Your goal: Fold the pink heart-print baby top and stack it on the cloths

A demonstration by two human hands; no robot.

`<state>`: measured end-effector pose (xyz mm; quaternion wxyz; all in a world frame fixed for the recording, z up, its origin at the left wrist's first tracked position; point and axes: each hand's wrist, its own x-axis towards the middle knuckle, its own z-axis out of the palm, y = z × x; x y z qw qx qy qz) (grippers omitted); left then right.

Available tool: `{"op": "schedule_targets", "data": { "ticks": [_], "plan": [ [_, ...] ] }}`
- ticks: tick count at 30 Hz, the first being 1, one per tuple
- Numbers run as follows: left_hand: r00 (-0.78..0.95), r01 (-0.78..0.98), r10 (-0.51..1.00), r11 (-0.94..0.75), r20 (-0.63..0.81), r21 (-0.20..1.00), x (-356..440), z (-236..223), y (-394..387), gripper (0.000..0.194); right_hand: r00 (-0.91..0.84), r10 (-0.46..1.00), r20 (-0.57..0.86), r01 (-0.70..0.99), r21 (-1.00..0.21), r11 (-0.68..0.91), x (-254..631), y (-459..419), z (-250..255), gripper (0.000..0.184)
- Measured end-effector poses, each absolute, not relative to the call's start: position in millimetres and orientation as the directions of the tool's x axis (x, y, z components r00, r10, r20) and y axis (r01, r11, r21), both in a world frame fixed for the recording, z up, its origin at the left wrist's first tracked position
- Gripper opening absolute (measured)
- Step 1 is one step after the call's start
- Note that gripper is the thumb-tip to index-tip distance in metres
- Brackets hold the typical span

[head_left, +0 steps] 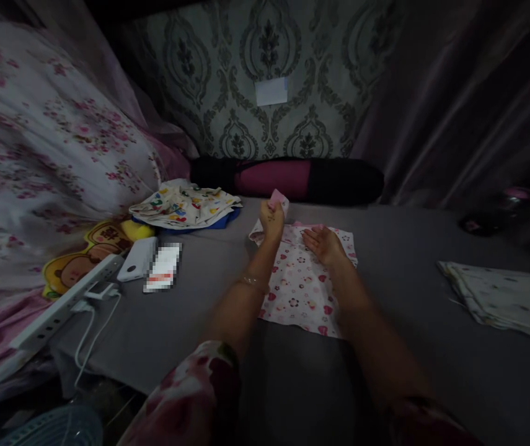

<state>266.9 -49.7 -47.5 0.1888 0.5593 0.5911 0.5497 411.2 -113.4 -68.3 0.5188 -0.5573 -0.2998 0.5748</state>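
Clock reference: centre on the garment point(299, 291), 12 away from me.

At 8 o'clock, well apart: basket point(60, 427). At 9 o'clock: power strip point(67, 303) with 2 white cords point(88, 337) looping down from it, then power bank point(137, 260), then a blurred flat item point(163, 267). Hazard: a wide swing of my left elbow towards 9 could snag the cords and drag the strip.

At 10 o'clock: cloth pile point(183, 205), loosely stacked over blue fabric. Hazard: a sideways sweep of the garment could brush the pile and shift its layers.

At 11 o'clock: my left hand point(273, 220), fingers closed on a pink-trimmed portion of the garment, held up off the bed point(190, 334). Hazard: a loose pinch would let this portion drop crooked; a hard pull would skew the rest, since nothing visibly pins the lower edge.

At 12 o'clock, beyond the garment: bolster point(274, 178).

At 1 o'clock: my right hand point(325, 246), fingers extended and slightly curled, over the upper part of the garment. I cannot tell whether the fingertips press the fabric. Hazard: without pressure there, the far edge could slide or bunch when the left side moves.

At 3 o'clock, well apart: folded cloth point(509, 300), lying flat.
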Motion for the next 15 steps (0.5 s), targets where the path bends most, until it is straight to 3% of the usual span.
{"op": "schedule_targets", "data": {
  "ticks": [3,8,15],
  "plan": [
    [-0.359,0.402,0.892,-0.119,0.276,0.908,296.5,-55.7,-71.5,0.010,0.150,0.924,-0.352,-0.378,-0.884,-0.276,434.7,-122.0,-74.9,0.046],
    [-0.336,0.397,0.915,-0.076,0.222,0.915,327.0,-69.2,-93.0,0.010,0.131,0.903,-0.410,-0.660,-0.715,-0.229,450.9,-128.7,-86.0,0.031],
    [-0.242,0.374,0.943,-0.125,0.227,0.919,345.5,-79.4,-104.6,0.013,0.009,0.932,-0.362,-0.753,-0.616,-0.232,452.4,-128.8,-91.1,0.031]
  ]
}}
